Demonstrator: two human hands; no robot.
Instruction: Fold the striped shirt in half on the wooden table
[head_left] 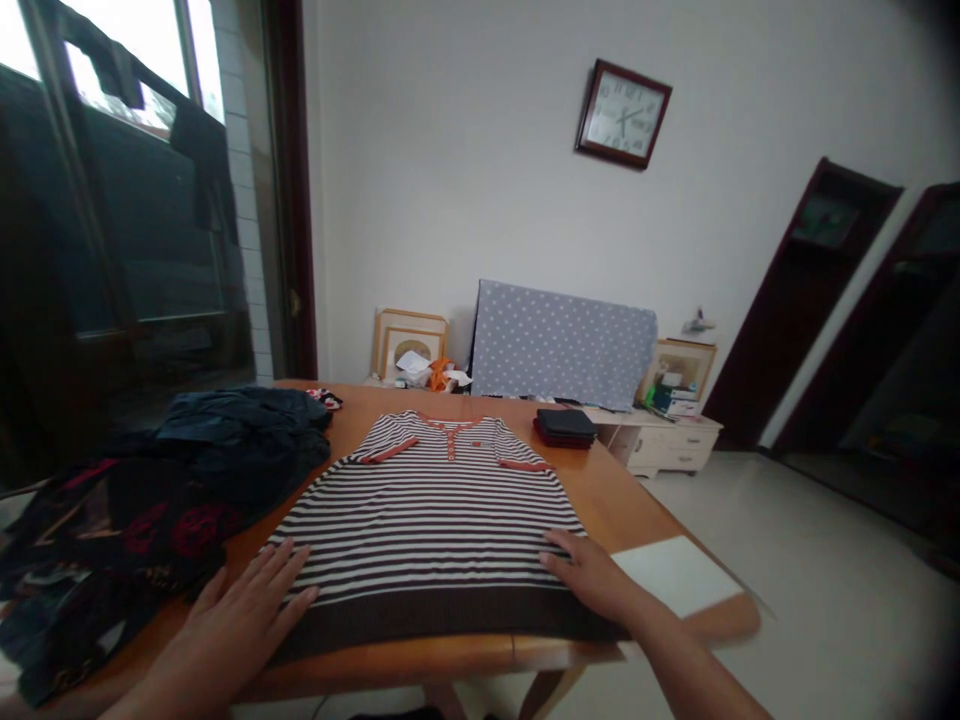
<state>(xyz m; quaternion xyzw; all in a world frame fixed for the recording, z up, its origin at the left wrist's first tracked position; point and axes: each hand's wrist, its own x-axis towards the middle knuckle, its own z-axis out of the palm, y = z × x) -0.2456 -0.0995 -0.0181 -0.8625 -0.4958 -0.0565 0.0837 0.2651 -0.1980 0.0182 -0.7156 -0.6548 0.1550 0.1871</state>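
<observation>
Left hand (247, 595) and right hand (589, 575) sit wide open, not really gripping anything, palms flat on the dark hem (450, 622) of a striped henley (431, 530) spread out on the wooden desk (611, 505).

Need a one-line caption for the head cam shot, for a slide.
Left hand and right hand rest on a striped short-sleeved shirt laid flat on a wooden table.

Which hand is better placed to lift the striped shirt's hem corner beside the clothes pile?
Left, probably: the left hand rests near that corner; the right hand sits at the opposite side.
</observation>
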